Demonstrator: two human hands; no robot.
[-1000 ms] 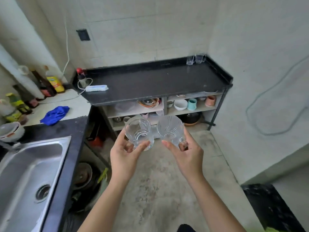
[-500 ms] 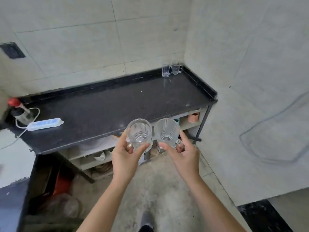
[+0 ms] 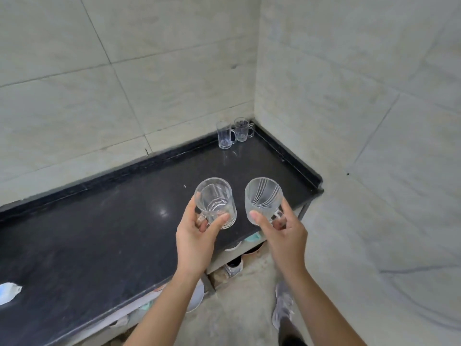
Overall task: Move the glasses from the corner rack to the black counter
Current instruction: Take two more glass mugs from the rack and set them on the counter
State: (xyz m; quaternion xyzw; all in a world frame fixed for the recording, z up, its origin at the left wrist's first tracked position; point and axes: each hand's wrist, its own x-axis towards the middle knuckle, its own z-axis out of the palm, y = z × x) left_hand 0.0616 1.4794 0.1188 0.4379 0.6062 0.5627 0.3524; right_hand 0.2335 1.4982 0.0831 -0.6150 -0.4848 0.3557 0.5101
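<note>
At the far left edge of the black counter (image 3: pixel 99 236) a white and blue object (image 3: pixel 8 292) is cut off by the frame, too little of it showing to name; the counter's dark polished top runs from there toward the walled corner on the right. Over the counter's near right part the left hand (image 3: pixel 195 236) holds a clear glass mug (image 3: pixel 216 202); thumb on the near side, fingers wrapped round the far side and through the handle, the hand is clamped on it; the mug is upright, mouth up, lifted above the counter and not touching it. Just right of that mug, close beside it but apart, the right hand (image 3: pixel 284 236) pinches a ribbed glass mug (image 3: pixel 262 199) between thumb at the front and fingers behind at the handle; it tilts a little toward the camera and hangs over the counter's front edge. In the counter's back right corner, well beyond both held mugs, two more glass mugs stand upright on the surface: a taller mug (image 3: pixel 225 135), and just beside it, nearer the corner, a shorter mug (image 3: pixel 242 129), handles pointing right. Below the counter's front edge, shelves with crockery (image 3: pixel 197 299) show dimly; on the floor to the counter's right, a grey shoe (image 3: pixel 283 308).
</note>
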